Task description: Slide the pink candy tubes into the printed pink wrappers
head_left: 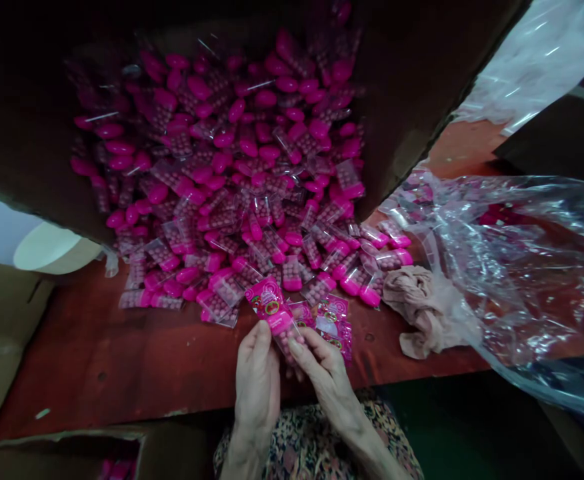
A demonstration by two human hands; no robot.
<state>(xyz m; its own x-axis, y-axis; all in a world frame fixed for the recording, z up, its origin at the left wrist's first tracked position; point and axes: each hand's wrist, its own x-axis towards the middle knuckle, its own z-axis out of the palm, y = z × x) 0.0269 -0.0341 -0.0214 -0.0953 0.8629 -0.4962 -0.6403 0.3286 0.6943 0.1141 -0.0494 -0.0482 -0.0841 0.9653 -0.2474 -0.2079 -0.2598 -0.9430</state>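
Observation:
Between my two hands, close to the table's front edge, is a small clear candy container [278, 323] with a pink cap and little pink balls inside. A printed pink wrapper [263, 294] lies against its far end. My left hand [258, 373] pinches the left side, thumb uppermost. My right hand [325, 373] grips the lower right part between thumb and fingers. Just beyond the right fingers lie more printed pink sachets [335, 319]. A large heap of similar pink-capped containers [242, 167] spreads out ahead, reaching nearly to my fingers.
Dark cardboard walls [407, 87] surround the heap. To the right are a crumpled beige cloth [412, 300] and a big clear plastic bag [512, 267]. A white bowl [55, 248] is at left. An open carton [167, 450] with pink items sits below the red table's [87, 360] front edge.

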